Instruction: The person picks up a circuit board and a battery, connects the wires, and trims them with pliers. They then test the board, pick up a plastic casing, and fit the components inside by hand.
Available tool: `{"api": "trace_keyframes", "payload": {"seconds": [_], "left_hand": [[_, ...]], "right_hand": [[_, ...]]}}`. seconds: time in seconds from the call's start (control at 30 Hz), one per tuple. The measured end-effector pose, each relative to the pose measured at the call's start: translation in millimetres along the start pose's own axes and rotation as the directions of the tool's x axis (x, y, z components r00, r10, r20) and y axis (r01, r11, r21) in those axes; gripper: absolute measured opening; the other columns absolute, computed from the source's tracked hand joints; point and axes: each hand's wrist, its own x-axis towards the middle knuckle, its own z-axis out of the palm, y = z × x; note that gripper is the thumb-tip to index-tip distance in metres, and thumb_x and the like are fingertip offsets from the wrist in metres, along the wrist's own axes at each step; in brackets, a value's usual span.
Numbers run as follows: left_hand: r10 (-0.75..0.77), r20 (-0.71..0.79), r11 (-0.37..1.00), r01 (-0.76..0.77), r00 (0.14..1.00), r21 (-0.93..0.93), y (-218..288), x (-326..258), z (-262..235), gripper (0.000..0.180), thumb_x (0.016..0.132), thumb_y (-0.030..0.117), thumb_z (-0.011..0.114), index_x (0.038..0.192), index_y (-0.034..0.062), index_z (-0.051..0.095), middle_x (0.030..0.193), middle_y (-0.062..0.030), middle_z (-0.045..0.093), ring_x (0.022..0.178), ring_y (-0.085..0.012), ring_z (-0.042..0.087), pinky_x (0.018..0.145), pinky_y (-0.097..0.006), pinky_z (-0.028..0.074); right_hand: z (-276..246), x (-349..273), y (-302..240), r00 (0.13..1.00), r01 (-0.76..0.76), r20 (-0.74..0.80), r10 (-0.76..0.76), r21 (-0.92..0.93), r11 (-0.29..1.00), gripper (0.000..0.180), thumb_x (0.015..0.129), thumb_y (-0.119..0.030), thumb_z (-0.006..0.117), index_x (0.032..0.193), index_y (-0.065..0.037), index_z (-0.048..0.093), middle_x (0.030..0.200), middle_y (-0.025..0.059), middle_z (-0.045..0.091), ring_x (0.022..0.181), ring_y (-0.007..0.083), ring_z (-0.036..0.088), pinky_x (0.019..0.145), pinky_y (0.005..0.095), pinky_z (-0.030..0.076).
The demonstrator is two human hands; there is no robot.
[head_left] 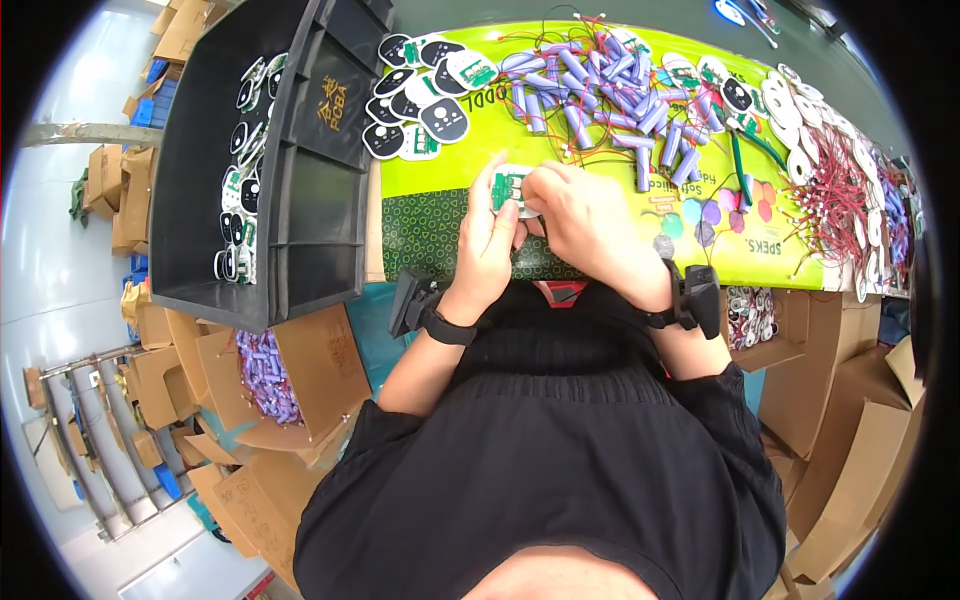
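Small round white-rimmed board with green circuit face (pixel 510 188). Pile of pale purple cylindrical cells (pixel 610 90) with thin red wires. Flat black-and-white oval panels (pixel 415 95), some green-backed. Lime-yellow table mat (pixel 470 165), coloured dots at its right; dark green patterned mat (pixel 425 235). Black plastic crate (pixel 300 200). Brown cardboard boxes (pixel 300 370).

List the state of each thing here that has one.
Left hand: gripping the green board.
Right hand: fingers pinched on the board's right side.
Green board: held above the mat, between both hands.
Black crate: open, boards stacked inside along its left wall.
Batteries: loose heap, wires tangled.
Cardboard box: open, batteries inside.
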Motion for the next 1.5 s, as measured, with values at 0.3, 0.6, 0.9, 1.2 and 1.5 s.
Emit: {"api": "trace_keyframes", "payload": {"seconds": [0.3, 0.6, 0.9, 1.2, 1.5], "left_hand": [[0.201, -0.142, 0.959, -0.166, 0.969, 0.229, -11.0, 2.7, 17.4, 0.042, 0.096, 0.013, 0.041, 0.134, -0.0021, 0.031, 0.129, -0.0125, 0.042, 0.117, -0.0186, 0.041, 0.1, -0.03, 0.032], [0.012, -0.133, 0.993, -0.028, 0.991, -0.117, -3.0, 6.8, -9.9, 0.027, 0.095, 0.007, 0.043, 0.121, 0.0014, 0.041, 0.097, -0.008, 0.059, 0.065, -0.0081, 0.049, 0.056, -0.02, 0.037], [-0.148, -0.246, 0.929, 0.05, 0.958, -0.366, -2.1, 19.7, -10.3, 0.016, 0.094, 0.012, 0.047, 0.105, 0.0, 0.051, 0.084, -0.0073, 0.061, 0.062, -0.0097, 0.055, 0.05, -0.02, 0.038], [-0.061, -0.165, 0.922, -0.008, 0.984, -0.386, 1.7, 24.9, -13.5, 0.019, 0.095, 0.016, 0.048, 0.105, 0.0002, 0.052, 0.085, -0.0068, 0.059, 0.067, -0.0094, 0.057, 0.05, -0.02, 0.044], [-0.079, -0.137, 0.905, 0.014, 0.987, -0.424, 3.4, 22.7, -14.8, 0.018, 0.095, 0.015, 0.048, 0.106, -0.0001, 0.051, 0.088, -0.0079, 0.059, 0.068, -0.0107, 0.058, 0.051, -0.022, 0.044]], "right_hand": [[25.5, -9.8, -7.1, 0.952, -0.082, -0.298, 0.066, -0.043, 0.996, 0.009, 0.073, -0.005, 0.058, 0.076, -0.006, 0.05, 0.067, 0.0109, 0.051, 0.063, 0.0295, 0.055, 0.055, 0.0391, 0.044], [-22.6, -12.8, 11.2, 0.995, -0.046, -0.082, 0.059, 0.159, 0.986, 0.009, 0.081, -0.01, 0.059, 0.089, -0.005, 0.059, 0.08, 0.013, 0.06, 0.072, 0.0291, 0.061, 0.06, 0.0357, 0.048], [-149.3, -46.6, 135.8, 0.836, -0.471, -0.299, 0.459, 0.036, 0.881, 0.014, 0.086, -0.011, 0.059, 0.094, -0.001, 0.063, 0.077, 0.004, 0.064, 0.066, 0.0092, 0.059, 0.058, 0.0221, 0.047], [-209.4, -62.6, 197.1, 0.73, -0.664, -0.55, 0.405, -0.434, 0.609, 0.028, 0.087, -0.02, 0.058, 0.105, 0.0, 0.061, 0.092, 0.0138, 0.066, 0.079, 0.0237, 0.064, 0.073, 0.0314, 0.05], [-279.5, -91.4, 293.2, 0.771, -0.602, -0.4, 0.495, -0.713, 0.361, 0.022, 0.083, -0.024, 0.055, 0.1, -0.011, 0.063, 0.104, 0.0115, 0.056, 0.093, 0.0333, 0.058, 0.077, 0.0443, 0.047]]}}
